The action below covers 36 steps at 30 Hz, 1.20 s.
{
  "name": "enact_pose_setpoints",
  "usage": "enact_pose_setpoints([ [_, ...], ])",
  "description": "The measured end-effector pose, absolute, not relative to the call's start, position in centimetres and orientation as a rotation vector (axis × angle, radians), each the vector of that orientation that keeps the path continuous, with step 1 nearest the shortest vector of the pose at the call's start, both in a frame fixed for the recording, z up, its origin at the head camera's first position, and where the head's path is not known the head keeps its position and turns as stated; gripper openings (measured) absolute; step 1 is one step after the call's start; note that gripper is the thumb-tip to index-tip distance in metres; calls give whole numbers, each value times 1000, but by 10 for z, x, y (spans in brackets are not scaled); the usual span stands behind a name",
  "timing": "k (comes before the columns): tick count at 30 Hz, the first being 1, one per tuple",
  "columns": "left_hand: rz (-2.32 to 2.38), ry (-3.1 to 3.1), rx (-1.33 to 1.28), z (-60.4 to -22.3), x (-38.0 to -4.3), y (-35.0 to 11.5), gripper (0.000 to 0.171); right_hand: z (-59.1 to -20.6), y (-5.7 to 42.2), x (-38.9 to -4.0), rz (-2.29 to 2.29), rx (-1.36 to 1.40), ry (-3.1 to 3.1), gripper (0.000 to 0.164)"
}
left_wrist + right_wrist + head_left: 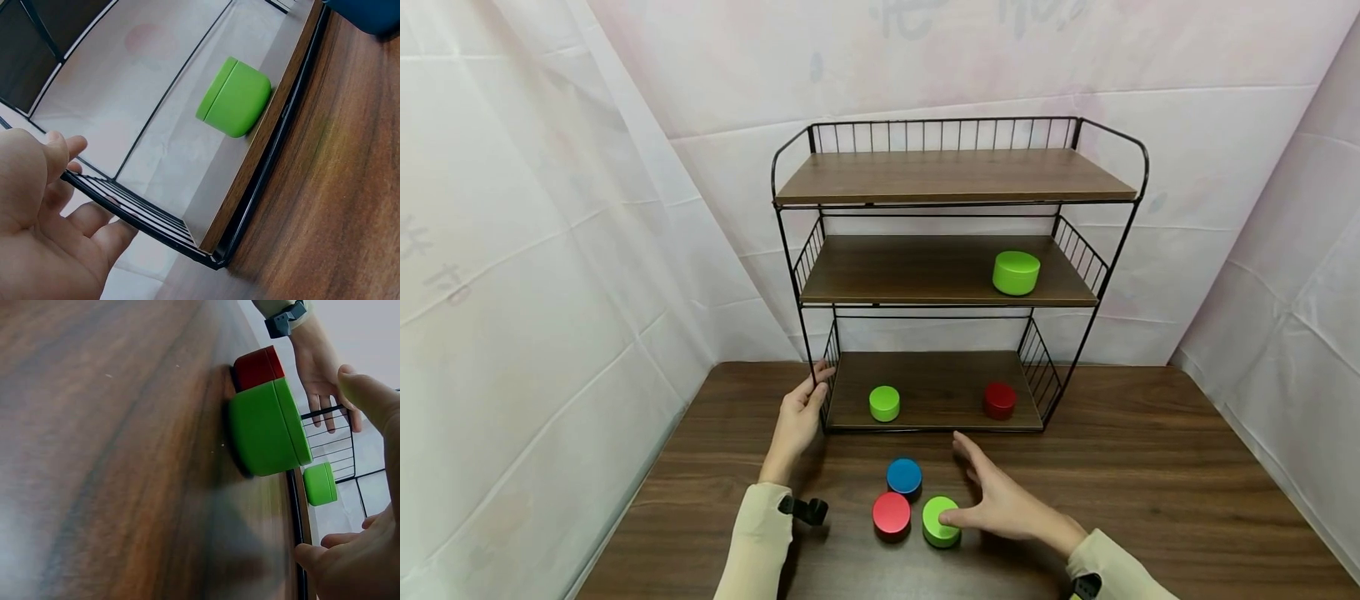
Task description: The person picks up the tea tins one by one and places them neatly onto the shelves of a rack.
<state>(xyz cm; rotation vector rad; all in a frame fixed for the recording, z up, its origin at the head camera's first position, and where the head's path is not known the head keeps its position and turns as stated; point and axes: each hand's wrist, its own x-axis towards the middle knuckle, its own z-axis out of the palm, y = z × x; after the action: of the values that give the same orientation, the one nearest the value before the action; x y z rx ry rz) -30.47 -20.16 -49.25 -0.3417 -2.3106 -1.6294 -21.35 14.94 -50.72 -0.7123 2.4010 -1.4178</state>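
Note:
My left hand [797,412] grips the lower left side of a three-tier shelf rack [955,177]. In the left wrist view, its thumb and fingers lie around the black wire side rail [125,212]. On the table, my right hand [1003,504] is spread beside a green round tin [937,533], its thumb overlapping the lid in the head view and its fingers reaching toward the rack's front edge. Left of that tin stands a red tin [891,514], with a blue tin [904,476] just behind it.
A small green tin [884,403] and a dark red tin [999,401] sit on the bottom shelf [936,375]. A larger green tin [1016,273] stands at the right of the middle shelf [910,267]. White cloth [587,250] hangs around the wooden table [1150,467].

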Motion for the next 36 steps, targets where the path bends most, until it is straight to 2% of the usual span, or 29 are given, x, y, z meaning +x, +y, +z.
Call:
enact_pose_setpoints([
  [8,-1627,-2307,-344,-492,-304,-201,35,-506,141,-227,-1433,-788,2361,107],
  [19,-1632,-2289,-366,-494,-306,-202,35,-508,134,-243,-1403,-749,2327,92],
  [30,-1614,-2293,-364,-494,-307,-202,34,-509,121,-256,-1354,-901,2291,68],
  [36,-1647,-2272,-372,-492,-305,-201,35,-507,111,-258,-1318,-941,2284,61],
])
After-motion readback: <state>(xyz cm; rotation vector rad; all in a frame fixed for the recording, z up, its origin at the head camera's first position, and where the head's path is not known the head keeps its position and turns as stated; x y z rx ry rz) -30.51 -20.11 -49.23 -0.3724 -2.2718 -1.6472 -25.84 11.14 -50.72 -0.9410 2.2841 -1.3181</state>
